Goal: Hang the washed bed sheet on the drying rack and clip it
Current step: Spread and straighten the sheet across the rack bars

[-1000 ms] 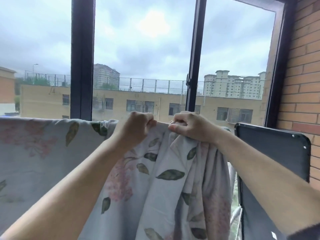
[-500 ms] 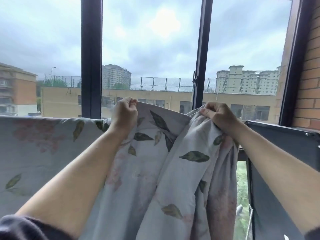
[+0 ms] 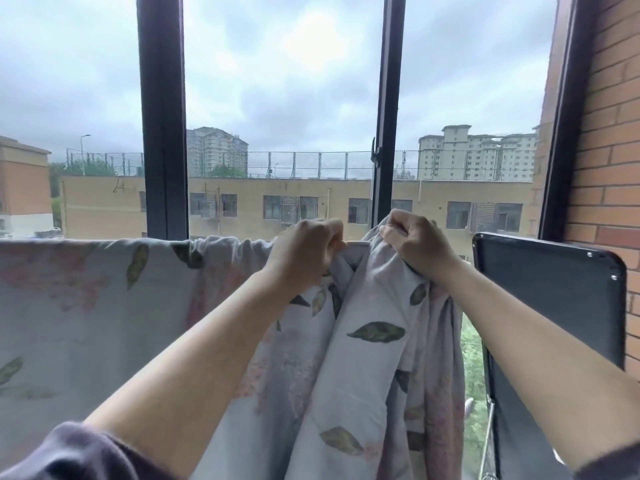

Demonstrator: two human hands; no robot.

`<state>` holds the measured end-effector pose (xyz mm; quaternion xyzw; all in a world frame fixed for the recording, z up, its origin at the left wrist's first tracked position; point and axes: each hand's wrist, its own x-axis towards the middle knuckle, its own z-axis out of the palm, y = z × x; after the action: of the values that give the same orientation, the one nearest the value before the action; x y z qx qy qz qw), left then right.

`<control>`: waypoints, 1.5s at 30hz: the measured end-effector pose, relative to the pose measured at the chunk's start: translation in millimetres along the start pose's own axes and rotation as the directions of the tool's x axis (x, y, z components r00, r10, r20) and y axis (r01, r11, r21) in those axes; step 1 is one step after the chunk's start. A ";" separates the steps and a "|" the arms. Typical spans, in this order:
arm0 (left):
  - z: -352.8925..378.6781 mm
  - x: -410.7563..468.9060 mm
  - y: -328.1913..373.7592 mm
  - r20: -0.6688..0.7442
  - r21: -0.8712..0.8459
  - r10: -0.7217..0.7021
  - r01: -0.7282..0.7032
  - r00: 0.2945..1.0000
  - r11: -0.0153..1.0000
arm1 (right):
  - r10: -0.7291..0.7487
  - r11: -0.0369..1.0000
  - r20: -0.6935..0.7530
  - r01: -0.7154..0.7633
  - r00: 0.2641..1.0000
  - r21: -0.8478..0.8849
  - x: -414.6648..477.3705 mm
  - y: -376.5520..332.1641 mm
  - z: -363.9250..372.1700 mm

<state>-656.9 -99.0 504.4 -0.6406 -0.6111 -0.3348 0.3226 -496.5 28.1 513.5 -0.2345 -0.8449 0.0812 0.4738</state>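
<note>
Sheet, leaf print, hangs flat across the left of the frame and falls in bunched folds at center-right. The rack under it is hidden. Dark window post stands behind it, upper left. Left hand at center, grip clamped on the sheet's top edge. Right hand just beside it, grip clamped on a raised bunch of cloth. Thin post behind the hands. Both forearms cross in front of the sheet. Black panel near the sheet's right side, brick wall far right.
</note>
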 end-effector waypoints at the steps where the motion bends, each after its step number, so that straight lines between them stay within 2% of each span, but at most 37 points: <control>1: 2.4 1.3 -1.0 -0.010 -0.034 -0.010 0.010 1.000 0.999 | -0.002 1.000 0.000 0.002 1.000 0.003 0.1 1.3 -1.9; 4: 3.0 7.1 -0.1 -0.059 -0.162 -0.108 0.097 0.992 0.982 | -0.003 0.997 -0.022 0.005 1.000 0.075 2.3 2.2 -5.5; 7: -2.0 13.9 -3.8 -0.148 -0.316 -0.325 0.266 0.934 0.911 | 0.025 0.984 -0.060 -0.013 0.998 0.179 6.7 -3.5 -10.6; 9: -7.6 15.5 -14.2 -0.171 -0.533 -0.533 0.377 0.829 0.757 | 0.042 0.975 -0.088 -0.022 0.995 0.223 11.7 -7.9 -15.6; 12: -17.4 12.4 -32.9 -0.096 -0.835 -0.794 0.386 0.601 0.393 | 0.054 0.962 -0.118 -0.021 0.992 0.271 18.6 -14.1 -16.7; 13: -20.4 12.2 -37.0 -0.096 -0.874 -0.836 0.356 0.540 0.330 | 0.048 0.960 -0.105 -0.017 0.993 0.278 19.5 -15.8 -13.7; 14: -22.8 11.5 -39.5 -0.123 -0.873 -0.857 0.357 0.501 0.334 | 0.042 0.961 -0.076 -0.019 0.996 0.276 19.0 -17.2 -8.6; 15: -25.1 11.6 -39.5 -0.155 -0.843 -0.855 0.385 0.495 0.376 | 0.036 0.967 -0.041 -0.024 0.998 0.255 17.9 -17.0 -3.0; 16: -27.8 11.8 -37.7 -0.180 -0.786 -0.834 0.433 0.522 0.441 | 0.029 0.976 -0.012 -0.025 1.000 0.218 16.8 -15.6 2.9; 17: -30.2 11.2 -33.3 -0.182 -0.696 -0.793 0.494 0.581 0.521 | 0.020 0.986 0.010 -0.021 1.000 0.167 15.7 -13.5 7.2; 19: -33.4 8.4 -24.3 -0.156 -0.419 -0.639 0.536 0.753 0.733 | 0.009 0.997 0.026 -0.011 1.000 0.083 14.6 -11.3 11.1; 21: -31.6 4.8 -12.3 -0.137 -0.109 -0.415 0.403 0.900 0.909 | 0.003 0.998 0.032 -0.005 0.999 0.065 13.9 -12.6 10.9; 23: -24.9 4.9 1.1 -0.075 0.113 -0.183 0.191 0.980 0.975 | -0.009 0.998 0.032 0.007 0.999 0.056 12.8 -13.5 9.3; 25: -15.2 5.5 10.8 0.030 0.204 -0.052 0.045 0.998 0.978 | -0.009 0.999 0.025 0.008 1.000 0.045 11.3 -11.9 8.7; 26: -10.4 4.9 12.5 0.057 0.216 -0.032 0.019 0.998 0.976 | -0.007 0.999 0.022 0.006 1.000 0.039 11.0 -10.5 8.6; 31: -0.1 9.3 3.3 -0.046 0.170 -0.100 0.106 0.994 0.980 | -0.019 0.995 0.021 0.016 1.000 0.103 11.7 -7.3 5.5; 35: -3.6 10.5 -3.3 -0.159 -0.116 -0.211 0.194 0.964 0.974 | -0.019 0.976 -0.042 0.028 0.999 0.214 14.7 -14.7 -0.6; 37: -9.7 13.2 -11.1 -0.203 -0.328 -0.361 0.285 0.910 0.901 | -0.016 0.964 -0.083 0.038 0.996 0.264 19.4 -19.7 -5.8; 38: -12.5 15.1 -16.2 -0.207 -0.451 -0.465 0.337 0.861 0.826 | -0.020 0.960 -0.099 0.046 0.995 0.275 22.0 -21.9 -8.1; 40: -20.6 17.9 -24.9 -0.176 -0.706 -0.685 0.394 0.707 0.589 | -0.015 0.956 -0.128 0.051 0.992 0.289 27.1 -26.6 -10.8; 42: -28.5 17.9 -31.9 -0.095 -0.899 -0.854 0.325 0.512 0.295 | 0.007 0.949 -0.133 0.036 0.991 0.312 28.4 -29.0 -8.1; 43: -32.0 17.8 -35.6 -0.061 -0.949 -0.905 0.257 0.421 0.183 | 0.020 0.945 -0.121 0.020 0.992 0.325 27.5 -28.4 -3.9; 44: -34.5 18.5 -39.1 -0.045 -0.972 -0.935 0.200 0.352 0.122 | 0.030 0.945 -0.102 0.005 0.994 0.328 25.7 -26.8 1.1; 45: -36.1 19.4 -42.2 -0.054 -0.975 -0.944 0.187 0.325 0.120 | 0.035 0.949 -0.079 -0.008 0.996 0.315 23.7 -24.1 7.4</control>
<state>-699.8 -115.8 541.0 -0.1777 -0.3855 -0.9051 -0.0251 -520.8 18.8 536.2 -0.1684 -0.7980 0.2100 0.5391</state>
